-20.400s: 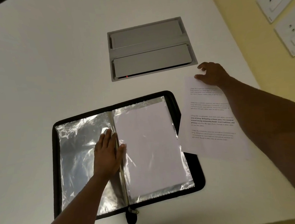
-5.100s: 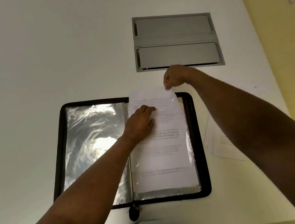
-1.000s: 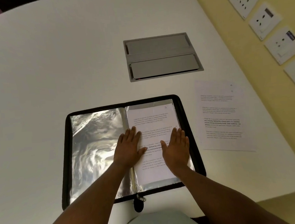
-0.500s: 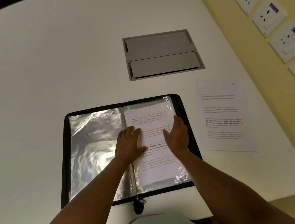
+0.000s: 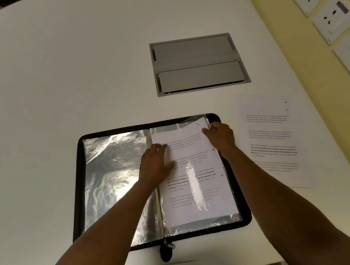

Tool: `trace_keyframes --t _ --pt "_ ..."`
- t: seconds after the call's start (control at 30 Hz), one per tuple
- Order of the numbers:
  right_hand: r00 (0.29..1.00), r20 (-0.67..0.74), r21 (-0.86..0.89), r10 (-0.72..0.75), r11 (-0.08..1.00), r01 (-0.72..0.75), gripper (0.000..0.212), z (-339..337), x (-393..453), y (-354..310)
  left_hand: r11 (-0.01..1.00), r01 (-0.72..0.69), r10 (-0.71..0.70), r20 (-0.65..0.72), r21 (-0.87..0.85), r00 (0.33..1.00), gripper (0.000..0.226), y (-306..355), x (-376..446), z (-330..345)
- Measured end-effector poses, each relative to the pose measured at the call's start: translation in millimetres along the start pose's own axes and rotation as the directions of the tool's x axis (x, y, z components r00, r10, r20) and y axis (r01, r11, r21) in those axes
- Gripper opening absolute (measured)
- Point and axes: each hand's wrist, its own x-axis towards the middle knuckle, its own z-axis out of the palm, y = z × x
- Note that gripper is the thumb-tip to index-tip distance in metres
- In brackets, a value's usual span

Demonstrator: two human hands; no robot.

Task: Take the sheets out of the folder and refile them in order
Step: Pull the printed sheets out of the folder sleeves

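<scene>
Folder [image 5: 80,188] lies open on the white table [image 5: 67,77]. Our left hand [image 5: 156,165] presses flat, fingers spread, on the sleeved sheet [image 5: 194,179]; our right hand [image 5: 220,135] pinches its top right corner. Loose sheets [image 5: 271,144] lie just right.

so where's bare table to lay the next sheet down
The widest bare table lies left of the folder and the grey hatch. A narrower strip runs between hatch and folder. The right side is crowded: the loose sheets fill it up to the wall.
</scene>
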Motion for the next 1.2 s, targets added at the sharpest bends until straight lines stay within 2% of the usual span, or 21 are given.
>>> trace_keyframes --t 0.1,0.17,0.23,0.37,0.47,0.53,0.6,0.67,0.7,0.77,0.87,0.93,1.0,1.1,1.2 --pt "0.976 0.202 0.209 -0.078 0.977 0.035 0.006 -18.6 1.4 -9.9 0.998 -0.003 0.0 -0.071 -0.055 0.997 0.063 3.0 27.6 -11.8" --pt "0.952 0.273 0.253 -0.141 0.965 0.07 0.005 -32.4 -1.0 -16.0 0.994 -0.017 0.008 -0.089 -0.106 0.996 0.063 5.2 48.0 -20.5" --pt "0.942 0.297 0.262 -0.155 0.962 0.075 0.006 -41.7 -0.5 -18.4 0.991 -0.037 0.025 -0.086 -0.13 0.996 0.055 7.4 65.9 -27.0" --pt "0.944 0.309 0.231 -0.114 0.972 0.042 0.009 -46.0 3.3 -11.6 0.986 -0.066 0.047 -0.124 -0.154 0.991 0.017 11.4 86.1 -35.7" --pt "0.948 0.313 0.23 -0.065 0.973 -0.009 0.02 -41.9 10.8 -5.5 0.978 -0.083 0.058 -0.127 -0.193 0.99 0.009 10.8 88.0 -35.2" --pt "0.976 0.215 0.199 -0.037 0.98 -0.007 0.033 -34.4 15.9 -8.1 0.978 -0.111 0.087 -0.136 -0.175 0.987 0.009 9.8 85.4 -34.3" --pt "0.993 -0.055 0.056 -0.101 0.993 0.104 0.035 -26.1 17.2 -18.1 0.978 -0.179 0.16 -0.171 -0.104 0.972 0.009 8.5 83.5 -32.6" --pt "0.91 -0.28 -0.031 -0.306 0.95 0.309 0.029 -16.2 15.2 -35.5 0.966 -0.26 0.25 -0.204 -0.02 0.947 0.008 7.7 81.6 -29.9" --pt "0.863 -0.307 -0.046 -0.402 0.912 0.408 0.024 -11.8 14.7 -45.9 0.956 -0.293 0.29 -0.214 0.017 0.933 0.008 7.7 80.6 -28.1" --pt "0.819 -0.224 -0.053 -0.528 0.846 0.53 0.019 -4.9 14.9 -66.5 0.937 -0.34 0.35 -0.236 0.085 0.906 0.008 6.4 79.2 -23.5" --pt "0.808 0.082 -0.071 -0.583 0.805 0.589 0.016 5.2 14.7 -91.0 0.933 -0.336 0.358 -0.278 0.127 0.891 0.009 6.3 76.3 -20.0" --pt "0.802 0.336 -0.126 -0.494 0.82 0.558 0.018 12.7 16.1 -100.2 0.95 -0.288 0.312 -0.291 0.122 0.905 0.011 6.6 73.5 -19.8" --pt "0.765 0.5 -0.221 -0.406 0.794 0.566 0.02 18.8 20.2 -101.6 0.964 -0.244 0.263 -0.289 0.103 0.921 0.012 5.7 70.1 -19.2" --pt "0.725 0.617 -0.322 -0.305 0.744 0.586 0.022 21.8 28.4 -101.7 0.966 -0.252 0.258 -0.236 0.059 0.937 0.016 3.1 64.8 -17.5" --pt "0.712 0.664 -0.279 -0.227 0.809 0.518 0.024 24.2 35.1 -106.8 0.971 -0.238 0.234 -0.178 -0.001 0.956 0.018 0.0 62.0 -16.7"
